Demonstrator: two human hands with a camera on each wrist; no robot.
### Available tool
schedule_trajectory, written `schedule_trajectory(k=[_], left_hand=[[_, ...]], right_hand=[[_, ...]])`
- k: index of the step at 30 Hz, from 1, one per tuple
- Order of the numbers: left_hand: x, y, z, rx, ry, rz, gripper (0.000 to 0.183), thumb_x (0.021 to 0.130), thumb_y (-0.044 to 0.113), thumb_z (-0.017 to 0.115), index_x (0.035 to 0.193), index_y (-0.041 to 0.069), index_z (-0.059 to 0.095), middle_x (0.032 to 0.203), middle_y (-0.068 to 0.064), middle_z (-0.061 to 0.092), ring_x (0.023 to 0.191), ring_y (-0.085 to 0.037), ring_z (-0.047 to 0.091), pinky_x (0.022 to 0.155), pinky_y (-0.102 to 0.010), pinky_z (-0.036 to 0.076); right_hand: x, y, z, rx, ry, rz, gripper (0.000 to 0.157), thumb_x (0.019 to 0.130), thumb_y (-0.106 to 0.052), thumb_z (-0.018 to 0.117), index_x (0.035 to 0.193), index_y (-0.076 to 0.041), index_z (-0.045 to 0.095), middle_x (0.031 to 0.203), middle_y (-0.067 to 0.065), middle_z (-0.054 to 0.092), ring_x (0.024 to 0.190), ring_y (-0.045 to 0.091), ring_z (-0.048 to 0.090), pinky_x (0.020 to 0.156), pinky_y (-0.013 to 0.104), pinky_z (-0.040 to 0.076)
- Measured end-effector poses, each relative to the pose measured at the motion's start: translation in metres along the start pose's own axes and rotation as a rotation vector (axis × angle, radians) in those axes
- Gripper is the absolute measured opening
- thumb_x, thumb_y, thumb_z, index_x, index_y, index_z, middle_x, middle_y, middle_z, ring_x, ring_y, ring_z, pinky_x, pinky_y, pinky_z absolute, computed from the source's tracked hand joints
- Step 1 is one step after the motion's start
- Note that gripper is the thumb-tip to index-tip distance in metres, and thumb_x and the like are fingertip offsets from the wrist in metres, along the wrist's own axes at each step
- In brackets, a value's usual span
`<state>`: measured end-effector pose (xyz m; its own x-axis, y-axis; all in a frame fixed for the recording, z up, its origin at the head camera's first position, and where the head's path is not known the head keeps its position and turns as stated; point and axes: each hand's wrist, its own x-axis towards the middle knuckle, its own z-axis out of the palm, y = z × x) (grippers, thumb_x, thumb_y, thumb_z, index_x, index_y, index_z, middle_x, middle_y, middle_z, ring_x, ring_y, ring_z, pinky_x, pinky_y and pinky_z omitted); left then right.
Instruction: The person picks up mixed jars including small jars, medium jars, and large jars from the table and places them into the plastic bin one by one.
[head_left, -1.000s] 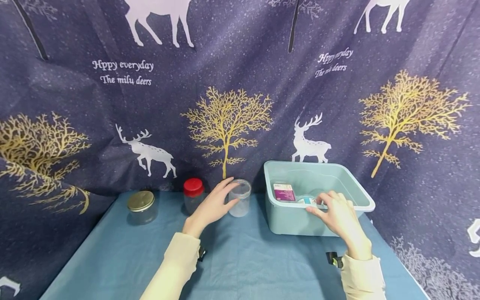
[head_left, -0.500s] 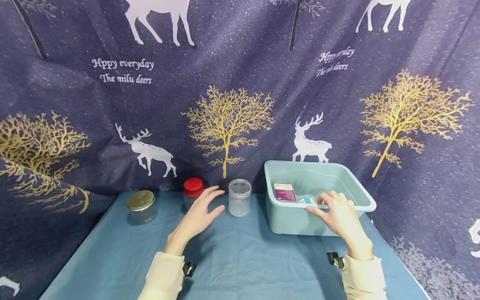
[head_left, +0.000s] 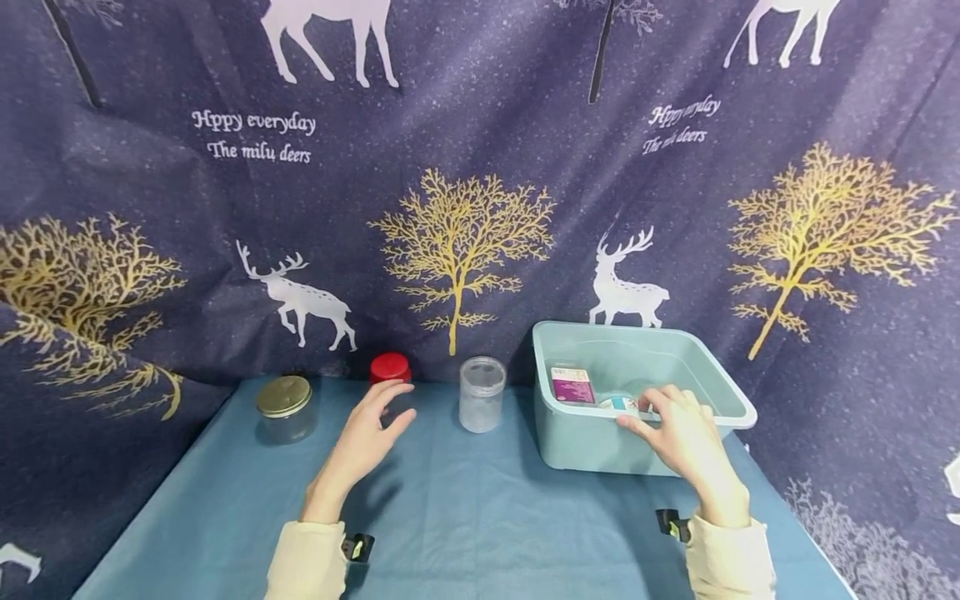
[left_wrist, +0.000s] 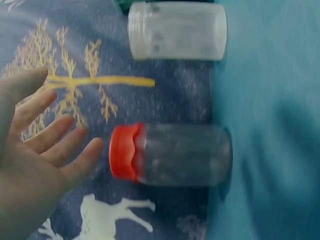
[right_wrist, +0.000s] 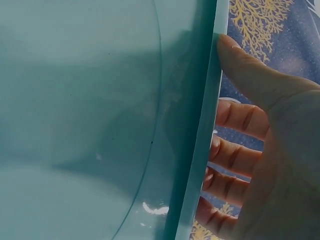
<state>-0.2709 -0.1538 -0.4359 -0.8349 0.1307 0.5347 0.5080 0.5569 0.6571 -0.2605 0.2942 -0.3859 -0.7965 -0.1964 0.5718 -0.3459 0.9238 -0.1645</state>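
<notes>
My left hand point(head_left: 362, 439) is held above the cloth with fingers spread and nothing in it, in front of a clear jar with a red lid point(head_left: 390, 367). In the left wrist view, its fingertips are close beside the red lid point(left_wrist: 125, 151). To the right of it stands an uncovered-looking clear plastic jar point(head_left: 482, 397). My right hand point(head_left: 682, 433) is at the front rim of a pale green plastic bin point(head_left: 600, 446). Its thumb point(right_wrist: 245, 65) lies at the rim and the fingers curl over it; their tips are hidden behind the rim.
A glass jar with a gold lid point(head_left: 287, 408) stands at the left back of the blue cloth point(head_left: 450, 517). Inside the bin are a purple and white box point(head_left: 572, 386) and a white and blue item point(head_left: 619, 404). A dark deer-print curtain point(head_left: 480, 125) hangs close behind.
My left hand has drawn away from the clear jar, leftward and toward me, to in front of the red-lidded jar. The right hand has stayed at the bin's rim.
</notes>
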Motion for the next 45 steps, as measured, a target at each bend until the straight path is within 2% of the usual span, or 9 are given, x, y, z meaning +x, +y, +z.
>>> schedule_trajectory(k=[10,15,22,28,31,35,37,40,45], left_hand=[[-0.005,-0.030,-0.031,0.078,0.076,-0.069,0.041,0.094,0.017,0.067,0.132,0.003,0.058,0.137,-0.020,0.049,0.121,-0.036,0.050,0.089,-0.054,0.048],[-0.013,-0.036,-0.048,0.157,0.135,-0.127,0.039,0.096,0.016,0.065,0.131,0.002,0.057,0.137,-0.022,0.048,0.118,-0.039,0.051,0.087,-0.054,0.047],[-0.027,-0.050,-0.059,0.215,0.190,-0.177,0.039,0.094,0.011,0.066,0.130,-0.001,0.057,0.135,-0.025,0.048,0.118,-0.042,0.050,0.089,-0.056,0.045],[-0.025,-0.059,-0.074,0.226,0.306,-0.254,0.039,0.094,0.014,0.066,0.130,0.001,0.059,0.136,-0.023,0.048,0.127,-0.043,0.043,0.102,-0.056,0.035],[-0.023,-0.062,-0.081,0.217,0.376,-0.277,0.038,0.094,0.014,0.067,0.128,0.000,0.060,0.136,-0.022,0.049,0.126,-0.043,0.044,0.102,-0.055,0.035],[-0.022,-0.067,-0.086,0.219,0.468,-0.276,0.037,0.090,0.009,0.070,0.124,-0.002,0.062,0.132,-0.024,0.051,0.124,-0.044,0.044,0.101,-0.055,0.034],[-0.019,-0.071,-0.087,0.229,0.488,-0.262,0.037,0.089,0.008,0.070,0.123,-0.004,0.061,0.131,-0.026,0.050,0.125,-0.045,0.043,0.102,-0.056,0.032],[-0.016,-0.079,-0.086,0.231,0.482,-0.286,0.039,0.091,0.010,0.069,0.126,-0.003,0.059,0.136,-0.026,0.046,0.128,-0.045,0.038,0.104,-0.057,0.030],[-0.020,-0.090,-0.086,0.224,0.482,-0.377,0.046,0.092,0.012,0.068,0.133,-0.002,0.053,0.144,-0.027,0.035,0.133,-0.047,0.032,0.106,-0.058,0.028]], right_hand=[[-0.001,-0.002,-0.004,0.005,-0.007,0.007,0.033,0.078,-0.040,0.081,0.088,-0.013,0.065,0.092,0.009,0.063,0.087,0.040,0.056,0.069,0.056,0.038],[0.001,0.000,0.000,0.006,0.000,-0.002,0.034,0.078,-0.040,0.080,0.088,-0.012,0.065,0.091,0.009,0.063,0.086,0.040,0.056,0.069,0.055,0.038],[-0.003,0.002,0.001,-0.007,-0.021,0.002,0.034,0.078,-0.042,0.080,0.088,-0.013,0.064,0.091,0.008,0.062,0.086,0.037,0.057,0.069,0.054,0.038],[-0.001,0.001,0.001,-0.002,-0.005,0.002,0.035,0.079,-0.042,0.080,0.089,-0.011,0.065,0.091,0.010,0.062,0.086,0.039,0.056,0.069,0.054,0.038],[0.000,0.000,0.000,0.003,-0.005,0.006,0.036,0.078,-0.042,0.080,0.089,-0.011,0.066,0.092,0.010,0.062,0.086,0.039,0.056,0.070,0.055,0.038],[0.000,0.001,0.001,0.002,-0.004,0.006,0.036,0.077,-0.043,0.080,0.089,-0.012,0.065,0.092,0.008,0.062,0.086,0.039,0.056,0.069,0.055,0.038],[0.001,0.002,0.000,0.002,0.003,0.006,0.036,0.077,-0.042,0.081,0.089,-0.012,0.065,0.091,0.008,0.062,0.085,0.038,0.056,0.069,0.054,0.038],[0.001,0.002,-0.001,-0.005,0.007,0.001,0.035,0.077,-0.041,0.081,0.089,-0.012,0.066,0.090,0.007,0.061,0.083,0.036,0.056,0.067,0.053,0.038],[-0.001,0.001,-0.003,-0.001,-0.009,0.005,0.035,0.079,-0.041,0.080,0.090,-0.012,0.065,0.089,0.005,0.060,0.085,0.035,0.056,0.068,0.053,0.038]])
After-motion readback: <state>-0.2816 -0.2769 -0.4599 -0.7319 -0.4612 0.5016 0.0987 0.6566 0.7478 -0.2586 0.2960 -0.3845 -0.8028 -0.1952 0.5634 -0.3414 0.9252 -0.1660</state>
